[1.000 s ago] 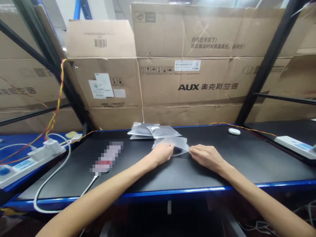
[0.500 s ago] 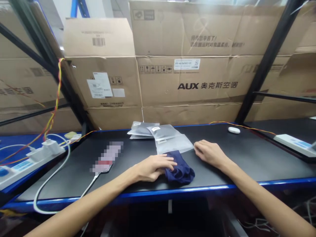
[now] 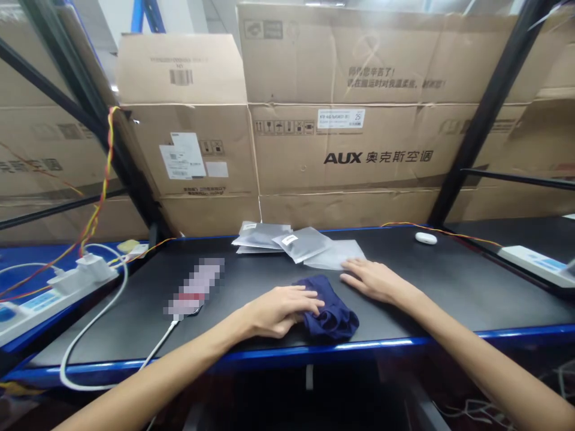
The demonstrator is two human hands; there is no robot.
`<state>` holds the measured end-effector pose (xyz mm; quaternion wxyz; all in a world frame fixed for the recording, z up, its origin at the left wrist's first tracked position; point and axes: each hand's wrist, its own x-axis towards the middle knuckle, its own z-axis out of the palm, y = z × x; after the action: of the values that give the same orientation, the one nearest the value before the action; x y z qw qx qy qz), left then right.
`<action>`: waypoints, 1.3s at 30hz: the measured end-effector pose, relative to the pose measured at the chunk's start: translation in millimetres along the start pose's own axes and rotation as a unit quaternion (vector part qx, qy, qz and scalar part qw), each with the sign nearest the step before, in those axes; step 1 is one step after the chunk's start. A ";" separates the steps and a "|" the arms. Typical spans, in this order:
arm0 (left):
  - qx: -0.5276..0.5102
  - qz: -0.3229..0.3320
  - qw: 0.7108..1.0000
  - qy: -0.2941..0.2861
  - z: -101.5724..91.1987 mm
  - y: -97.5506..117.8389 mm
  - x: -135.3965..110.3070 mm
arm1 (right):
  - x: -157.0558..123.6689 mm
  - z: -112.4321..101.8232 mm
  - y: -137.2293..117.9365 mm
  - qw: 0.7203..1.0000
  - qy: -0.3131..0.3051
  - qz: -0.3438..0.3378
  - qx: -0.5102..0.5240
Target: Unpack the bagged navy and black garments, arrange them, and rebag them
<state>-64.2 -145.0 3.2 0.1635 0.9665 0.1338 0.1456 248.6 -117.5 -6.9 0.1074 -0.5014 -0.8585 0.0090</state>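
A bunched piece of navy cloth [image 3: 330, 308] lies near the front edge of the black table. My left hand [image 3: 281, 311] is closed on its left side, fingers over the top and the thumb partly hidden. Farther back, my right hand [image 3: 372, 278] lies palm down, fingers stretched out and slightly apart. Its fingertips touch the right corner of a flat frosted plastic bag [image 3: 330, 256]. A filled frosted bag [image 3: 308, 242] with a white label overlaps that bag's left part. Further filled bags [image 3: 260, 235] are stacked to the left.
A phone [image 3: 195, 287] on a white charging cable [image 3: 162, 344] lies left. Power strips stand at the left [image 3: 40, 308] and right [image 3: 536, 263]. A small white case [image 3: 426, 238] sits at the back right. Cardboard [image 3: 377, 179] walls the rear between black posts.
My right hand has opened from a closed pose and moved slightly left. The flat bag has shifted right and back, turning. The navy cloth has shifted slightly right.
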 end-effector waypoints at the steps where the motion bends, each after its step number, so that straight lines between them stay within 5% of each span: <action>1: 0.001 -0.002 1.000 -0.001 0.2 -0.1 -0.4 | 2.4 -0.9 5.6 1.000 -0.004 0.011 -0.005; 14: 0.072 -0.048 0.996 0.030 -0.7 -7.4 3.6 | 62.2 0.4 36.6 0.996 -0.053 0.051 -0.048; 22: 0.094 -0.106 0.989 0.046 -8.7 7.0 8.1 | 41.7 1.5 39.7 0.997 0.060 0.048 0.025; 29: 0.082 -0.094 0.991 -0.043 -33.5 -2.3 -5.0 | 16.3 -12.6 20.1 0.992 0.059 -0.048 0.097; 36: 0.218 -0.198 0.955 0.005 -3.1 33.7 32.0 | 16.9 -11.9 16.3 0.989 0.076 -0.050 0.119; 39: 0.197 -0.227 0.953 0.031 7.5 46.9 48.9 | 14.8 -12.9 13.5 0.985 0.088 -0.035 0.146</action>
<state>-6.7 -174.8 24.7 -0.0055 0.9187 0.3807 0.1051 255.6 -99.2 6.6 0.2552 -0.4485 -0.8522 0.0865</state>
